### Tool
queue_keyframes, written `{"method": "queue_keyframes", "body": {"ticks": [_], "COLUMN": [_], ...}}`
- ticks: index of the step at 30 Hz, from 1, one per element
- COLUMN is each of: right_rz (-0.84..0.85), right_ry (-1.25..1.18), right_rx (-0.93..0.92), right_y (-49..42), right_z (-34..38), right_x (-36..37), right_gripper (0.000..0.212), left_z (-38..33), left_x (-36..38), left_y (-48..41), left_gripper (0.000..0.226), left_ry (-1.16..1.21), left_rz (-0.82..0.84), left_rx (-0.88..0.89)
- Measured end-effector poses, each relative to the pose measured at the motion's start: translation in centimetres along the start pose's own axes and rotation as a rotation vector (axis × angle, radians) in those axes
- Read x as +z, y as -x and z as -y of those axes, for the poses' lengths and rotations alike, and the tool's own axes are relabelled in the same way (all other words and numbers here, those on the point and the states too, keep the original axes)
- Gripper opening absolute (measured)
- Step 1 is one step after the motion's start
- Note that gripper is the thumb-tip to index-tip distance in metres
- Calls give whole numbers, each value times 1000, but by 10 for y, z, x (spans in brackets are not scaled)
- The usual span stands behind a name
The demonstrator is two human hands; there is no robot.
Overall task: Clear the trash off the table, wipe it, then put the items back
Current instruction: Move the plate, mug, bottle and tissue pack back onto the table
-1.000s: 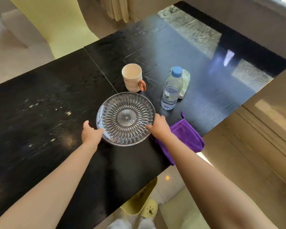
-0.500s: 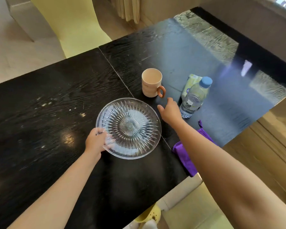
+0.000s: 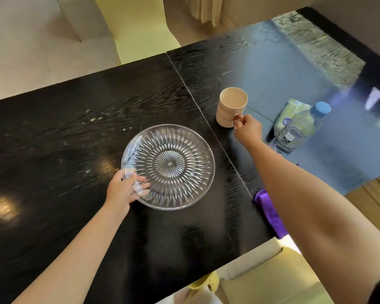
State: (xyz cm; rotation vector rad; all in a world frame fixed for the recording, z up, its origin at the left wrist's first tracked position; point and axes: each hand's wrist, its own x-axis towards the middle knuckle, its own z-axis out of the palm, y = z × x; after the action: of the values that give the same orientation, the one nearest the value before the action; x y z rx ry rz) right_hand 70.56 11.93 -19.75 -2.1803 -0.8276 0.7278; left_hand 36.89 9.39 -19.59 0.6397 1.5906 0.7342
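A clear cut-glass plate (image 3: 173, 163) sits in the middle of the black table (image 3: 53, 132). My left hand (image 3: 124, 190) grips its near-left rim, fingers showing through the glass. A cream mug (image 3: 230, 108) stands behind the plate to the right, and my right hand (image 3: 247, 129) is closed around its orange handle. A water bottle (image 3: 298, 130) with a blue cap stands further right, with a crumpled pale wrapper (image 3: 292, 109) just behind it. A purple cloth (image 3: 270, 211) lies at the table's near right edge, partly hidden by my right arm.
Pale crumbs and smears (image 3: 92, 119) speckle the tabletop left of the plate. A yellow-green chair (image 3: 136, 25) stands behind the table, and another yellow seat (image 3: 272, 281) is below the near edge. The table's right end (image 3: 329, 47) reflects bright light.
My right hand left the plate's rim, reached toward the mug and closed on its handle. My left hand shifted from beside the plate to gripping its rim. The view moved left.
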Motion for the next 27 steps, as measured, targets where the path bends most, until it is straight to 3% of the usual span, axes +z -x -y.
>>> {"method": "queue_keyframes", "body": {"ticks": [3,10,21,27], "right_rz": [-21,62,239,281], "right_ry": [-1,94,24,-8], "right_rx": [-34,-231,-366,-347], "right_y": [15,42,111,148], "right_z": [-1,12,75,107], "right_x": [-2,4,58,121], "right_gripper": [27,15,15,13], "left_z": [5,25,43,35], "left_x": [-6,-26,-128,-208], "left_y": [9,33,57,42], "left_gripper": [17,13,19,18], "left_ry": [16,158,359,414], "left_rz": [-4,-84,-231,-320], "left_rx": [6,-8,-52,-40]}}
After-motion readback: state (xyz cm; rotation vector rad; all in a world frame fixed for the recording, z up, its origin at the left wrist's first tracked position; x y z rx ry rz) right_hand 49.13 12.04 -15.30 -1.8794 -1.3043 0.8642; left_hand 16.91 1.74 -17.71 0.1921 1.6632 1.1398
